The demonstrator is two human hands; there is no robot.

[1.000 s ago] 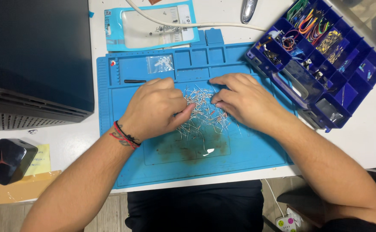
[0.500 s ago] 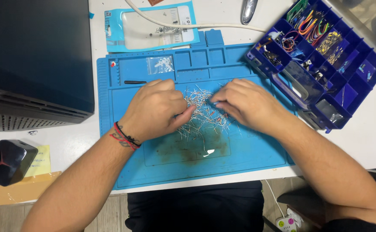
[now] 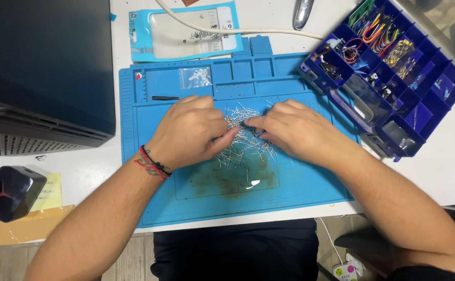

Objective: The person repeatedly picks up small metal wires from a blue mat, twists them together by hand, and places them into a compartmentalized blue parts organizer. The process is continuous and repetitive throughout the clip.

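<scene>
1. Nearest the person, the blue silicone work mat [image 3: 300,182] lay across the white desk [image 3: 446,171], with a brownish stain on its near centre, probably left by work done there.
2. Just beyond the stain sat a loose pile of thin metal pins [image 3: 243,148], heaped in the middle of the mat, where both hands met over it.
3. The left hand [image 3: 191,132] rested palm down on the pile's left side, fingers curled and thumb stretched toward the other hand; whether it pinched a pin could not be told.
4. The right hand [image 3: 295,130] lay opposite, forefinger and thumb drawn together at the pile's top, seemingly closed on one or a few pins, though these were too small to confirm.
5. Farther back, the mat's shallow compartments held a small clear bag [image 3: 195,77] and a dark slender tool [image 3: 165,98], kept off the working area.
6. To the far right stood an open blue parts organiser [image 3: 394,78], its cells sorting coloured wires and small components within reach.
7. Farthest, a light-blue package [image 3: 186,34] lay beside a pale cable [image 3: 248,30].
</scene>
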